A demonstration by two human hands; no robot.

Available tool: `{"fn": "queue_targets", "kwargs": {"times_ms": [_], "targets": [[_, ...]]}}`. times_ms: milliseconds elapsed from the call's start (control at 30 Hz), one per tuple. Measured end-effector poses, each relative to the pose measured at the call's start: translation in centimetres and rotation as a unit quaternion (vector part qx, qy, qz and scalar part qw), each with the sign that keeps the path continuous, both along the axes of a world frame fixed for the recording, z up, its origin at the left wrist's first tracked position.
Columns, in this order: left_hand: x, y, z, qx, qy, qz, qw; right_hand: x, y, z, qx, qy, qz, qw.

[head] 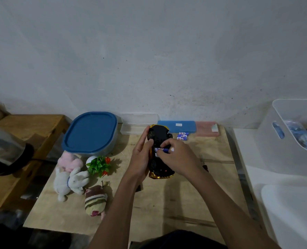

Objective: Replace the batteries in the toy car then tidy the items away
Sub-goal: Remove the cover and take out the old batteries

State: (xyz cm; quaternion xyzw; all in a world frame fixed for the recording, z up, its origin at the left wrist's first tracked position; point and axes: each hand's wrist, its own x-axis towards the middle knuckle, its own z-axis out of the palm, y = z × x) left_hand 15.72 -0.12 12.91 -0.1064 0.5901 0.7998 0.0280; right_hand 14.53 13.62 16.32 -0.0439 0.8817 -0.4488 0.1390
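Note:
The toy car (159, 139) lies upside down on the wooden table (167, 203), black underside up, gold body showing at both ends. My left hand (141, 155) grips the car's left side. The fingers of my right hand (177, 157) pinch a blue-and-white battery (161, 150) lying across the car's open underside. Three more blue-and-white batteries (182, 136) lie side by side on the table just right of the car's far end. A dark screwdriver handle (205, 167) peeks out behind my right wrist.
At the back stand a blue-lidded container (90, 133), a clear case (133, 128), a blue case (177, 126) and a pink case (207, 129). Plush toys (72, 177) and a small fake plant (99, 165) lie left. A white bin (292, 133) stands right.

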Motion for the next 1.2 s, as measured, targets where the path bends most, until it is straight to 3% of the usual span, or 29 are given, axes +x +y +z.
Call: {"fn": "queue_targets", "kwargs": {"times_ms": [700, 833, 1067, 1200], "targets": [[0.1, 0.0, 0.1, -0.003, 0.003, -0.002, 1.000, 0.3, -0.1, -1.6, -0.110, 0.031, -0.045, 0.992], [0.1, -0.1, 0.0, 0.001, 0.000, 0.008, 1.000, 0.5, 0.3, -1.7, -0.127, 0.064, -0.006, 0.990], [-0.1, -0.5, -0.6, 0.010, -0.014, 0.013, 1.000, 0.2, 1.0, -2.1, -0.060, 0.087, 0.090, 0.990], [-0.1, -0.5, -1.0, 0.011, -0.012, 0.005, 1.000, 0.1, 0.7, -1.9, -0.115, 0.097, 0.027, 0.988]]}}
